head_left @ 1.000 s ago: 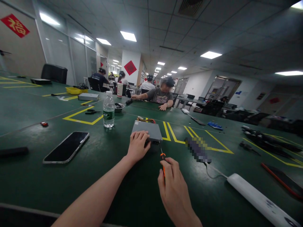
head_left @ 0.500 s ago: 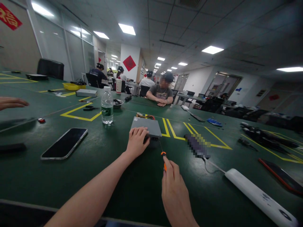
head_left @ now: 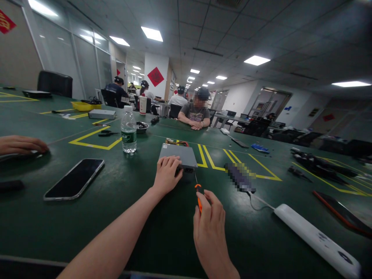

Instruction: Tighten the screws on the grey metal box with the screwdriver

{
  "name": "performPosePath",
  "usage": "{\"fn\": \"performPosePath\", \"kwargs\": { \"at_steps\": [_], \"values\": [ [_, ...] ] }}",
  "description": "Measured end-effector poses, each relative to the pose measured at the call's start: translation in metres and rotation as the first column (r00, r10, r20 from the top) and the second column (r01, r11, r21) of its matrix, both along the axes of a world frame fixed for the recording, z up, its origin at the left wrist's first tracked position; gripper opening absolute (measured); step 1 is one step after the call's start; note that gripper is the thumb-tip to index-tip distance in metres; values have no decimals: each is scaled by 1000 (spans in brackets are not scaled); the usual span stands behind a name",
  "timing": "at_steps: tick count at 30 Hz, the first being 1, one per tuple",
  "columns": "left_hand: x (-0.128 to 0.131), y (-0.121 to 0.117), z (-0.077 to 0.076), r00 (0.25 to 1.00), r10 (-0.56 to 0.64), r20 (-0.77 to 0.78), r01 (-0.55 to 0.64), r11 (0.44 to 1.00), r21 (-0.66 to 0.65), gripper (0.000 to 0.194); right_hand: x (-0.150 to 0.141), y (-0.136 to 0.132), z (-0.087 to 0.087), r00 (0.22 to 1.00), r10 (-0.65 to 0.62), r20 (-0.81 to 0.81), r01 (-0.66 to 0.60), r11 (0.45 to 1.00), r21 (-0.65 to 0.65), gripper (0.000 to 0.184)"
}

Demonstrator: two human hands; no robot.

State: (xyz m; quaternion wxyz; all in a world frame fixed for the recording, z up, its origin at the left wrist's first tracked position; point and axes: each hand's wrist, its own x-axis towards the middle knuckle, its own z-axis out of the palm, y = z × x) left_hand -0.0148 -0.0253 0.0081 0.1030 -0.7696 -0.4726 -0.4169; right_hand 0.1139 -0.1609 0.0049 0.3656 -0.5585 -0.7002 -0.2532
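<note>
A flat grey power supply unit (head_left: 179,154) lies on the green table in front of me, with a bundle of coloured wires (head_left: 176,142) at its far side. My left hand (head_left: 167,174) grips its near left edge, fingers on the top and thumb at the near side. In my right hand (head_left: 209,221) is a screwdriver (head_left: 199,198) with an orange and black handle, pinched between thumb and fingers. Its thin shaft points at the unit's near face, close to the right corner. Whether the tip sits in a screw is too small to tell.
Left of the unit stand a water bottle (head_left: 128,131) and a phone (head_left: 74,179). To the right are a white power strip (head_left: 315,238), another phone (head_left: 343,213) and dark tools (head_left: 322,164). Another person's hand (head_left: 24,145) rests at the left edge; a person (head_left: 195,110) sits opposite.
My right-hand fingers have shifted on the screwdriver handle, showing more orange. My left hand stays on the unit. The other person's hand at left has come further into view, lower onto the table.
</note>
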Motion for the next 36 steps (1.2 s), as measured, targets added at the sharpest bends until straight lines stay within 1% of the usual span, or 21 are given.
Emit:
{"fn": "performPosePath", "kwargs": {
  "at_steps": [3, 5, 6, 8, 10, 12, 16, 19, 22, 24, 27, 29, 30, 33, 36],
  "values": [
    [0, 0, 0, 1000, -2, -3, 2, 1000, -3, 19, 2, 4, 3, 1000, 27, 11, -27, 1000, 12, 26],
    [-1, 0, 0, 1000, 0, -2, 0, 1000, -5, 18, 7, 5, 9, 1000, -7, -13, 7, 1000, -17, 28],
    [-1, 0, 0, 1000, 1, -1, -1, 1000, -6, 18, 11, 5, 13, 1000, -21, -15, 20, 998, -54, 31],
    [-1, 0, 0, 1000, 0, 1, 1, 1000, -11, 18, 15, 5, 21, 1000, -16, -24, 13, 995, -96, 36],
    [-2, 0, -1, 1000, -3, 3, 3, 1000, -14, 18, 16, 4, 25, 999, -13, -43, 8, 993, -122, 37],
    [-2, 0, -1, 1000, -5, 3, 5, 1000, -16, 17, 13, 3, 24, 999, -13, -53, 7, 994, -108, 36],
    [-2, 0, -2, 1000, -5, 4, 5, 1000, -12, 17, 5, 3, 18, 999, 35, -26, -36, 998, -50, 33],
    [-2, 0, -2, 1000, -7, 1, 7, 1000, -15, 18, 7, 4, 16, 998, -24, -57, 22, 999, -42, 35],
    [-2, 0, -1, 1000, -4, 3, 4, 1000, -20, 18, 10, 4, 17, 990, -68, -120, 57, 994, -93, 39],
    [-3, 0, -1, 1000, -5, 2, 5, 1000, -22, 18, 10, 2, 16, 989, -49, -139, 32, 992, -118, 39],
    [-3, 0, 0, 1000, -3, -4, 3, 1000, -24, 18, 6, 1, 13, 990, 22, -137, -34, 996, -87, 36],
    [-2, -1, 0, 1000, 1, -6, -1, 1000, -28, 19, 6, 2, 10, 990, 45, -136, -56, 995, -79, 36],
    [-2, -1, 0, 1000, 0, -6, -1, 1000, -29, 20, 6, 2, 10, 990, 33, -138, -46, 995, -90, 37],
    [-2, -2, 0, 1000, -6, -5, 6, 1000, -31, 20, 11, 3, 12, 988, -60, -145, 38, 988, -147, 41],
    [-3, -2, 0, 1000, 2, -3, -2, 1000, -30, 18, 14, 2, 16, 989, -83, -120, 64, 985, -160, 42]
  ]
}}
